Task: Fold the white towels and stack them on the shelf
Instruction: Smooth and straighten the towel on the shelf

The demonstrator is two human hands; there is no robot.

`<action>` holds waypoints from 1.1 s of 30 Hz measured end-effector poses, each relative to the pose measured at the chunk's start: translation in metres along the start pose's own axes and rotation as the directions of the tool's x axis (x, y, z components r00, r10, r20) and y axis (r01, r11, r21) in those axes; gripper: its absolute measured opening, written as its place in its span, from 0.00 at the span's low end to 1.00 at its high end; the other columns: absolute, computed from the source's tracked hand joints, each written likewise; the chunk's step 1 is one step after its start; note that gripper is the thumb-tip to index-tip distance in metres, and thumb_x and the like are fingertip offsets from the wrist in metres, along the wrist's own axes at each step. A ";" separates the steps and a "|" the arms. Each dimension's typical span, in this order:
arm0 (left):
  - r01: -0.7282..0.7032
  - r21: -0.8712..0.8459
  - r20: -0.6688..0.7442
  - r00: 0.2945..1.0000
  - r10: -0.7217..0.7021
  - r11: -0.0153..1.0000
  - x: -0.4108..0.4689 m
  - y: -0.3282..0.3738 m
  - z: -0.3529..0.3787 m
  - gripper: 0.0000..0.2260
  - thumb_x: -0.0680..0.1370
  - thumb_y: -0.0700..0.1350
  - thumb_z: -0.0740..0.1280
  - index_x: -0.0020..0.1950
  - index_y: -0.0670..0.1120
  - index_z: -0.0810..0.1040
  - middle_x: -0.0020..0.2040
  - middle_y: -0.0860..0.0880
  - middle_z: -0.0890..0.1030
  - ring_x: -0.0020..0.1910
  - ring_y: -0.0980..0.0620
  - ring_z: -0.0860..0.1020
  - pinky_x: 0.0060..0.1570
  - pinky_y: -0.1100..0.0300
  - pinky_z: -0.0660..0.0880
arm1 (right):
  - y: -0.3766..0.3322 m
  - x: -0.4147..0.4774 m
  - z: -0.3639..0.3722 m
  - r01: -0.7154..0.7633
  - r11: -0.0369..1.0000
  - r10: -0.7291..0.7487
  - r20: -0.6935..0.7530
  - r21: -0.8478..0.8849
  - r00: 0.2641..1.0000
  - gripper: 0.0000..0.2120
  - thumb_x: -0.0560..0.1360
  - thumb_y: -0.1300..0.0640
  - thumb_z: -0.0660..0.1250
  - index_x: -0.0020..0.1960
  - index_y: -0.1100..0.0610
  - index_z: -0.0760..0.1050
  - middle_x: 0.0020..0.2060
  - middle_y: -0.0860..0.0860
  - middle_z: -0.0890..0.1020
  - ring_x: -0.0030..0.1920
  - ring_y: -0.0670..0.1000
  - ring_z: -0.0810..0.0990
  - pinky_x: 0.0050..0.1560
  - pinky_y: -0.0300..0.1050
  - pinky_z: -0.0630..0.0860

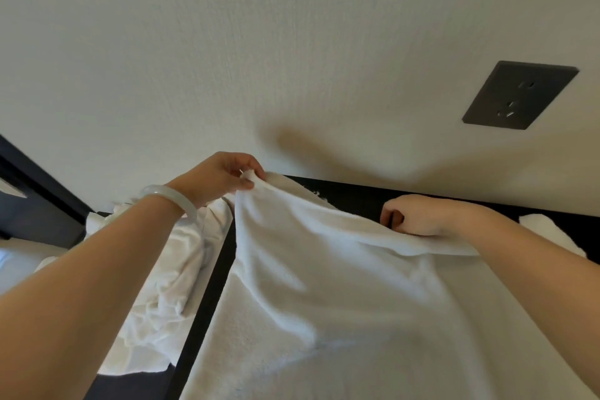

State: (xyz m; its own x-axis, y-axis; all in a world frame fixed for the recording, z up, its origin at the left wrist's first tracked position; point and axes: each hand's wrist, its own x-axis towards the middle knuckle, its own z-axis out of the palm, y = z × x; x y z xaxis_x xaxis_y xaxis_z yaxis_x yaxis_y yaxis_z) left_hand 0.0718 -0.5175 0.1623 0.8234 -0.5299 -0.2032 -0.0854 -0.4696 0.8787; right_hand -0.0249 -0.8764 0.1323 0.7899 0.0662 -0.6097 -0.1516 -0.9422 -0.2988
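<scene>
A large white towel (324,286) hangs spread in front of me, over a dark surface (354,198). My left hand (220,177), with a pale bangle on its wrist, pinches the towel's upper left corner and holds it up. My right hand (418,216) grips the towel's top edge further right and lower, fingers curled round the fabric. The top edge sags between the two hands. A crumpled heap of white towels (162,286) lies to the left, under my left forearm.
A cream wall (292,42) rises right behind the dark surface, with a dark socket plate (519,96) at the upper right. Another bit of white cloth (545,230) shows at the right. Dark furniture (35,201) stands at the far left.
</scene>
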 end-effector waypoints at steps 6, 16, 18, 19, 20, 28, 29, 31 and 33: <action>-0.060 0.335 -0.093 0.991 0.096 0.940 0.011 0.008 -0.014 0.09 0.72 0.34 0.73 0.44 0.49 0.82 0.42 0.43 0.80 0.41 0.45 0.75 0.46 0.55 0.72 | 0.001 0.003 -0.006 -0.013 0.999 0.004 -0.257 -0.033 0.966 0.13 0.74 0.57 0.72 0.34 0.53 0.72 0.32 0.49 0.77 0.36 0.52 0.76 0.35 0.44 0.69; 0.009 0.604 -0.176 0.977 0.122 0.797 0.032 0.006 -0.020 0.06 0.74 0.47 0.74 0.41 0.52 0.77 0.37 0.58 0.75 0.38 0.60 0.73 0.35 0.65 0.64 | 0.009 0.007 -0.006 0.172 0.887 0.128 -0.586 0.428 0.800 0.11 0.74 0.63 0.72 0.40 0.53 0.72 0.33 0.49 0.79 0.32 0.43 0.78 0.31 0.32 0.68; 0.030 0.664 -0.131 0.988 0.077 0.747 0.035 0.000 -0.018 0.07 0.76 0.50 0.72 0.43 0.52 0.76 0.38 0.58 0.74 0.38 0.57 0.72 0.37 0.63 0.66 | 0.013 0.009 0.000 0.159 0.936 0.015 -0.486 0.315 0.874 0.07 0.75 0.57 0.74 0.40 0.51 0.77 0.35 0.46 0.78 0.36 0.44 0.78 0.34 0.31 0.70; 0.030 0.694 -0.111 0.992 0.067 0.719 0.036 -0.004 -0.016 0.06 0.77 0.50 0.70 0.43 0.51 0.76 0.39 0.56 0.75 0.39 0.55 0.73 0.38 0.61 0.66 | 0.015 0.010 0.002 0.154 0.954 -0.025 -0.444 0.257 0.896 0.05 0.75 0.56 0.73 0.40 0.51 0.80 0.36 0.46 0.78 0.38 0.45 0.78 0.36 0.30 0.71; 0.026 0.711 -0.101 0.993 0.066 0.703 0.038 -0.007 -0.014 0.07 0.77 0.49 0.70 0.42 0.50 0.76 0.40 0.54 0.76 0.40 0.52 0.74 0.38 0.60 0.67 | 0.016 0.011 0.005 0.149 0.971 -0.060 -0.414 0.186 0.908 0.05 0.75 0.55 0.73 0.42 0.54 0.82 0.38 0.47 0.77 0.40 0.48 0.78 0.39 0.29 0.71; 0.139 0.730 -0.194 0.981 0.007 0.670 0.050 -0.026 -0.010 0.03 0.78 0.45 0.68 0.45 0.49 0.76 0.43 0.50 0.78 0.38 0.51 0.77 0.39 0.58 0.71 | 0.013 0.029 0.000 -0.070 0.997 0.049 -0.456 -0.029 0.889 0.12 0.75 0.54 0.72 0.40 0.59 0.74 0.42 0.52 0.75 0.45 0.55 0.76 0.40 0.47 0.67; 0.161 0.720 -0.221 0.975 0.003 0.675 0.052 -0.027 -0.008 0.02 0.78 0.44 0.68 0.47 0.48 0.77 0.40 0.51 0.77 0.38 0.50 0.77 0.38 0.59 0.70 | 0.010 0.030 -0.001 -0.096 0.995 0.067 -0.526 -0.027 0.848 0.10 0.75 0.53 0.72 0.42 0.59 0.76 0.43 0.52 0.77 0.46 0.56 0.77 0.40 0.46 0.67; 0.195 0.701 -0.260 0.965 -0.008 0.686 0.057 -0.032 -0.003 0.01 0.78 0.43 0.66 0.47 0.46 0.76 0.41 0.49 0.76 0.41 0.47 0.77 0.37 0.59 0.69 | 0.003 0.034 0.004 -0.163 0.982 0.068 -0.631 -0.095 0.773 0.10 0.75 0.51 0.72 0.46 0.58 0.79 0.44 0.54 0.81 0.47 0.57 0.78 0.42 0.46 0.67; 0.223 0.670 -0.295 0.955 -0.022 0.708 0.060 -0.040 0.004 0.02 0.77 0.42 0.66 0.46 0.47 0.74 0.44 0.47 0.77 0.42 0.46 0.76 0.37 0.58 0.70 | 0.001 0.039 0.013 -0.202 0.975 0.077 -0.707 -0.095 0.703 0.10 0.76 0.54 0.72 0.49 0.60 0.76 0.45 0.58 0.81 0.49 0.60 0.77 0.46 0.49 0.67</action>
State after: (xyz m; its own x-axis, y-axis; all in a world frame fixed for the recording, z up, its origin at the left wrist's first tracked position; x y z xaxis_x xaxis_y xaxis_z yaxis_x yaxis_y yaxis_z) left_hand 0.1225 -0.5336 0.1128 0.9538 -0.2878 -0.0860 -0.2529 -0.9239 0.2870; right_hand -0.0023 -0.8707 0.0984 0.9637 -0.2582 0.0679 -0.2511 -0.9629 -0.0987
